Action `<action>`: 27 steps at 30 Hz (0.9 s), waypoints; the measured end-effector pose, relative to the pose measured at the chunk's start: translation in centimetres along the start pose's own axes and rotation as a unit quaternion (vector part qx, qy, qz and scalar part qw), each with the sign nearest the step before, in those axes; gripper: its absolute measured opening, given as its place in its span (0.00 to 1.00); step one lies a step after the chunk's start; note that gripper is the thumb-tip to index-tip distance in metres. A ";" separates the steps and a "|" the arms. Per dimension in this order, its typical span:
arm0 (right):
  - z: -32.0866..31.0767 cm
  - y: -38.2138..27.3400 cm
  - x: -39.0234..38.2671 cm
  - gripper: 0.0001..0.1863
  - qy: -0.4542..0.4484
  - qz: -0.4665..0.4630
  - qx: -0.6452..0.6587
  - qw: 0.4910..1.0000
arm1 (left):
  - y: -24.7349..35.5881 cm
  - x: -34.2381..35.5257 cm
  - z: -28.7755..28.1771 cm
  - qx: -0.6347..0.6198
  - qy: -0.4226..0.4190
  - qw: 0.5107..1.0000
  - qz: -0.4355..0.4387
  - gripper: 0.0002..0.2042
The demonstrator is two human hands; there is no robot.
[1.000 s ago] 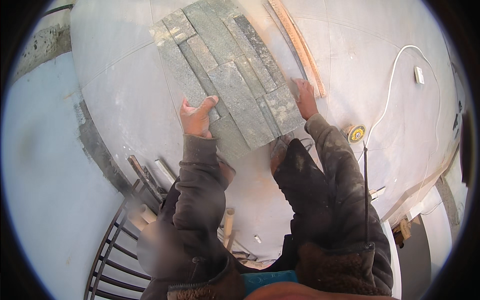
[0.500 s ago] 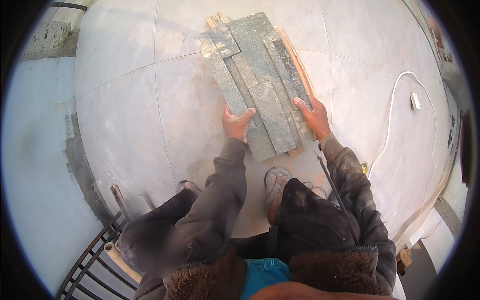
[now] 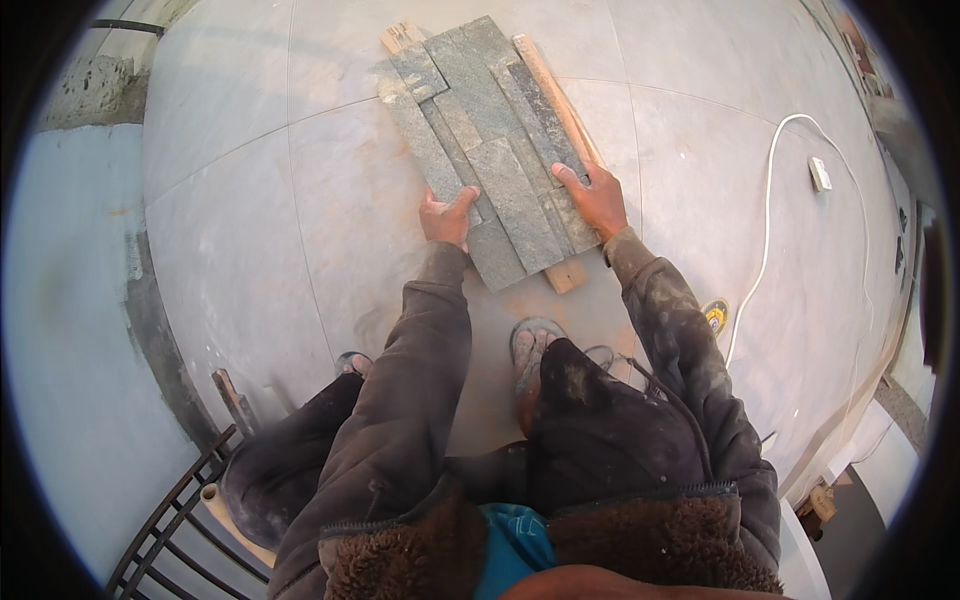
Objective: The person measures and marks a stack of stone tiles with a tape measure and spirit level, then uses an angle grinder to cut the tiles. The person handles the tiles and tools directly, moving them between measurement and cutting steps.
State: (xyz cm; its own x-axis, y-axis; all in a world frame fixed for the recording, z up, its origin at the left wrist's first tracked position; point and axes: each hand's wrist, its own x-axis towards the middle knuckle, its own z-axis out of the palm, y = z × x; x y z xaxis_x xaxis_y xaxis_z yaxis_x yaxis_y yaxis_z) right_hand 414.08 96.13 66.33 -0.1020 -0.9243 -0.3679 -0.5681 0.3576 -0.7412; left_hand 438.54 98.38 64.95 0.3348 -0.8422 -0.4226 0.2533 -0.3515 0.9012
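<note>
Firmly, my left hand [image 3: 446, 216] and right hand [image 3: 595, 197] gripped the grey stone panel's [image 3: 490, 140] near edges. It lay on wooden battens [image 3: 566, 275] over the tiled floor [image 3: 250, 250].

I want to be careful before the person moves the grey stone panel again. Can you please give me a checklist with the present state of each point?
1. Left hand grips the near left edge of the grey stacked-stone panel: ok.
2. Right hand lies on the panel's right edge: ok.
3. Panel rests on the long wooden strip beneath it: ok; how steady, cannot tell.
4. White cable lies apart from the panel: ok.
5. Sandalled foot close to the panel's near end: not ok.
</note>
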 end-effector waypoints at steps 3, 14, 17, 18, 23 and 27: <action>-0.8 -0.4 -0.1 0.51 0.008 0.010 -0.014 1.000 | -0.3 0.8 0.6 0.012 0.000 1.000 -0.013 0.28; -0.2 -0.3 -0.7 0.45 0.085 -0.040 -0.085 0.992 | -0.5 0.5 1.4 -0.024 0.012 1.000 0.002 0.29; -2.1 -0.6 -0.7 0.36 0.042 -0.013 -0.093 0.995 | -0.2 0.7 1.6 -0.007 -0.001 1.000 -0.018 0.30; -3.3 -1.6 -0.8 0.33 0.009 0.003 -0.090 0.996 | -0.3 1.0 1.4 -0.010 -0.010 1.000 -0.019 0.30; -4.7 0.4 -1.6 0.29 0.252 -0.047 -0.194 0.947 | 0.0 1.6 1.6 -0.029 -0.025 0.998 -0.055 0.28; -4.6 0.9 -2.7 0.34 0.252 -0.103 -0.164 0.948 | 1.4 0.8 2.2 -0.036 -0.024 0.997 -0.062 0.28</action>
State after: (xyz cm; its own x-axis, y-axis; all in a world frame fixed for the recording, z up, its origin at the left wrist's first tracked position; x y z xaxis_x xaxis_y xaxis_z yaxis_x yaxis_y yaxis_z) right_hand 410.06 98.32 69.27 -0.2912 -0.9459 0.1429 -0.8339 0.1778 -0.5225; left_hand 437.17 96.30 66.11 0.2534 -0.8138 -0.5230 0.3555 -0.4245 0.8327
